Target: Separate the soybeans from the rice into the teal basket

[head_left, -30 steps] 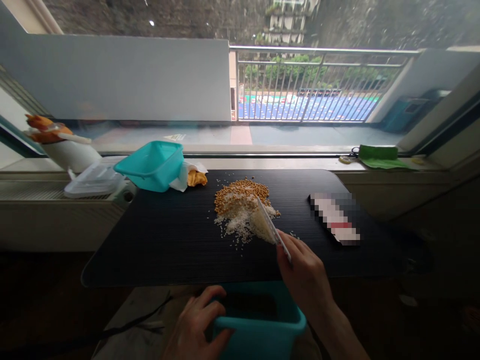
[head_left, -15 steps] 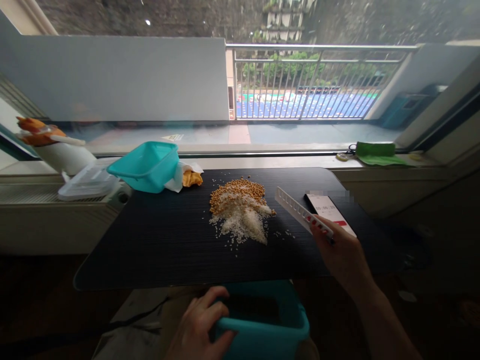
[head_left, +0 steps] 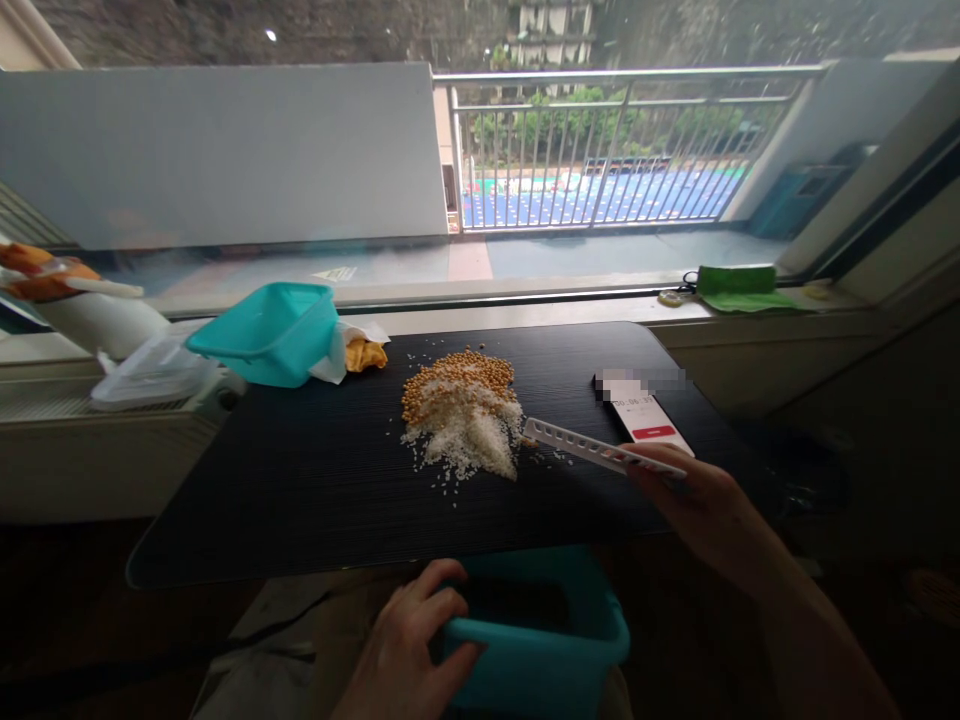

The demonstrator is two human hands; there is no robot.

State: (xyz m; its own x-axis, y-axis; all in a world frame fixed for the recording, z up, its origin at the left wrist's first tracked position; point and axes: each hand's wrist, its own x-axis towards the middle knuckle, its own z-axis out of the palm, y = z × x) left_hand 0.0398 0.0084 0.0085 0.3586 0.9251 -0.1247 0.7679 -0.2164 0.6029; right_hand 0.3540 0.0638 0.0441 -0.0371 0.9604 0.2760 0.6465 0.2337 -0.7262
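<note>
A heap of white rice mixed with yellow beans (head_left: 463,415) lies in the middle of a black table (head_left: 315,480). My right hand (head_left: 694,500) is shut on a flat white perforated scraper (head_left: 592,447), whose far end lies low at the heap's right edge. Just below the table's near edge, my left hand (head_left: 409,645) grips the rim of a teal plastic tub (head_left: 536,630).
A second teal tub (head_left: 266,330) leans at the table's back left, beside clear plastic lids (head_left: 154,370) and a white pot (head_left: 90,315). A phone (head_left: 646,415) lies on the table to the right. A green cloth (head_left: 739,285) sits on the window sill.
My right hand lifted the scraper out of the heap, swung it right over the phone, then lowered it flat with its tip back at the heap's right edge. The left hand stayed on the tub.
</note>
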